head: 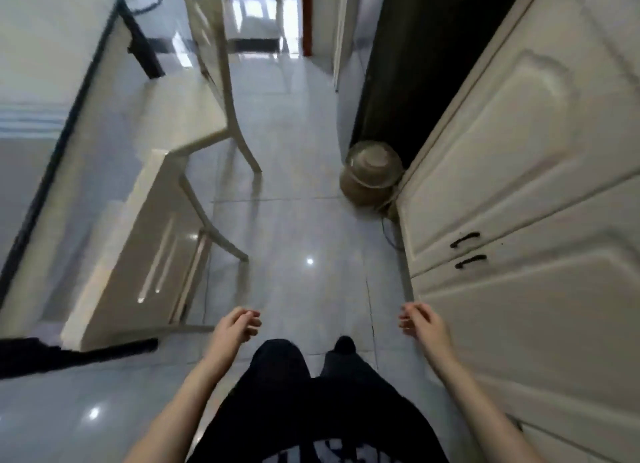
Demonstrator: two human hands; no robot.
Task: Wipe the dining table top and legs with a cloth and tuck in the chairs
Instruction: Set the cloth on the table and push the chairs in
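Both hands, left hand [239, 326] and right hand [420, 320], hang loosely curled with each grip empty; no cloth visible, chairs [145, 234] tucked along the counter's [45, 92] edge.

Floor [294, 227]: large pale tiles, high gloss, point reflections of lamps, thin grout lines.
Dining table [41, 92]: smooth glossy top, dark matt edge band and leg.
Near chair [138, 255]: cream lacquer, glossy, streak highlights, just left of the left hand [235, 327].
Far chair [211, 82]: same cream finish.
Cabinet doors [519, 158]: off-white, satin, moulded panels, right of the right hand [424, 324]; handles [467, 249] dark, look like metal.
Pot [372, 172]: dull brownish, blurred.
Trousers [294, 393]: black matt cloth.
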